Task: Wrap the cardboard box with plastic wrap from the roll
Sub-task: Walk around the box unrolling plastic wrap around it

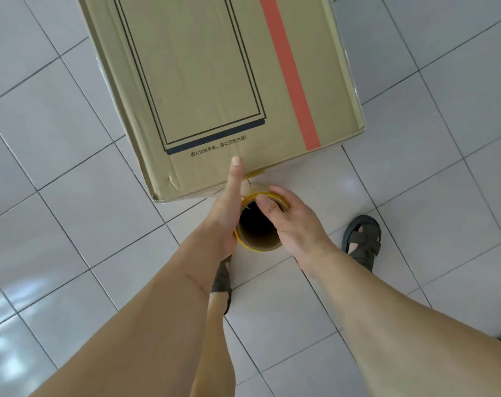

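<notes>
At the centre of the frame both hands hold the roll [259,224] upright against the box's [215,81] near edge, likely to start the wrap. The left hand [229,207] cups its side, thumb pressed on the cardboard; the right hand [289,222] grips the yellowish rim.
</notes>
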Motion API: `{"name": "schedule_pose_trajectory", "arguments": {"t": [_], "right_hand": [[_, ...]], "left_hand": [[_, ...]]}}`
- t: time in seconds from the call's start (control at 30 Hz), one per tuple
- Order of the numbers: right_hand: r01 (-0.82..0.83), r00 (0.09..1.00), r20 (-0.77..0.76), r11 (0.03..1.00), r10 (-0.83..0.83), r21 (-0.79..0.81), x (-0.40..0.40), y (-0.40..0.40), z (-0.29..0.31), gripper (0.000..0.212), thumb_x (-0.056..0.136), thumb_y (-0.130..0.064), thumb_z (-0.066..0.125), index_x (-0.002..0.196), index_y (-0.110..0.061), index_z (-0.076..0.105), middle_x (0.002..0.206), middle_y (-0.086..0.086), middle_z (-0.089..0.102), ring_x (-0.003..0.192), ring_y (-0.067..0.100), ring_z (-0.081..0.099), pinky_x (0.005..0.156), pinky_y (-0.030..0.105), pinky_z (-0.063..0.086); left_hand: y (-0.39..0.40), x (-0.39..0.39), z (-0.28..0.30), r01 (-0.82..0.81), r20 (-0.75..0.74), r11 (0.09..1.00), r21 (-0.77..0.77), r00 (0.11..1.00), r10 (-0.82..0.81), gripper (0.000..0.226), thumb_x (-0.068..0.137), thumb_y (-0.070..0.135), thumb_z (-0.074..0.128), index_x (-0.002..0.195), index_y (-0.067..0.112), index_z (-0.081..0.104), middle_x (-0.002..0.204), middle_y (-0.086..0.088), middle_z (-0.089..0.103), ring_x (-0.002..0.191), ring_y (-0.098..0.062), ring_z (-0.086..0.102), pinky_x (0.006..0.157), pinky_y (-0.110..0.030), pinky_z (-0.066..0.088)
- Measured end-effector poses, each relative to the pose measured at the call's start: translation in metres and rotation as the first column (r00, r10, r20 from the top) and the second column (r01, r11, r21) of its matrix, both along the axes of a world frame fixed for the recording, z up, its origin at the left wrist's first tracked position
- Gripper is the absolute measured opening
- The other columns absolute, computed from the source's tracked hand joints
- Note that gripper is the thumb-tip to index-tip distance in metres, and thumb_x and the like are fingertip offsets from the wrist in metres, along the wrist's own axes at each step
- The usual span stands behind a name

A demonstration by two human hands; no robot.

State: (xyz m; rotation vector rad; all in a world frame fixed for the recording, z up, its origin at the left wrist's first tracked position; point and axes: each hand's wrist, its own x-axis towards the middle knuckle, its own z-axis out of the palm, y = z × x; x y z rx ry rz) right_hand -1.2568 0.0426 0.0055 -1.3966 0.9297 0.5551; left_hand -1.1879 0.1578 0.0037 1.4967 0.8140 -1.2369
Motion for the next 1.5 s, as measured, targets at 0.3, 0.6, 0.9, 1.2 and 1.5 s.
{"name": "schedule_pose_trajectory", "arguments": {"t": [0.3,0.6,0.9,1.2,1.5], "right_hand": [[0.051,0.999,0.004,0.996,-0.05,-0.078,0.009,-0.019,0.0,0.047,0.095,-0.055,0.05,0.131,-0.028,0.058,0.123,-0.011,0.061,0.112,0.008,0.055,0.092,0.022,0.042],[0.108,0.992,-0.07,0.994,-0.106,0.016,0.009,-0.041,0.0,0.055,0.091,-0.06,0.055,0.136,-0.028,0.055,0.131,-0.008,0.059,0.12,0.01,0.054,0.093,0.023,0.041],[0.155,0.982,-0.128,0.98,-0.139,0.125,0.001,-0.051,0.0,0.06,0.087,-0.07,0.052,0.135,-0.035,0.051,0.134,-0.012,0.054,0.12,0.01,0.049,0.092,0.026,0.034],[0.033,0.996,-0.084,0.999,-0.035,-0.021,0.0,-0.08,-0.003,0.071,0.077,-0.075,0.058,0.136,-0.034,0.053,0.133,-0.009,0.058,0.122,0.012,0.053,0.097,0.029,0.043],[0.008,0.999,-0.052,0.999,-0.01,-0.04,0.007,-0.102,0.003,0.054,0.092,-0.057,0.056,0.135,-0.026,0.055,0.13,-0.006,0.059,0.107,0.006,0.058,0.08,0.018,0.041]], "left_hand": [[-0.024,0.002,-0.002,-0.101,-0.06,0.995,0.026,0.993,0.102,0.114,0.079,0.104,0.033,0.132,0.012,0.075,0.121,-0.016,0.082,0.117,-0.034,0.078,0.116,-0.053,0.054],[-0.04,-0.01,-0.003,-0.158,-0.089,0.987,-0.029,0.984,0.154,0.115,0.082,0.102,0.032,0.128,0.006,0.076,0.121,-0.019,0.082,0.119,-0.034,0.078,0.118,-0.054,0.052],[-0.051,-0.005,-0.005,-0.089,-0.07,0.996,0.007,0.994,0.089,0.138,0.046,0.109,0.063,0.145,0.012,0.065,0.126,-0.015,0.081,0.121,-0.033,0.078,0.119,-0.054,0.051],[-0.079,-0.012,-0.011,0.019,0.007,0.996,0.091,1.0,-0.019,0.156,0.035,0.118,0.048,0.159,0.023,0.054,0.15,-0.007,0.067,0.14,-0.032,0.061,0.122,-0.055,0.044],[-0.098,-0.012,-0.002,-0.129,-0.162,0.991,-0.039,0.979,0.121,0.125,0.075,0.107,0.028,0.129,0.005,0.075,0.121,-0.022,0.081,0.119,-0.038,0.077,0.114,-0.057,0.054]]}}
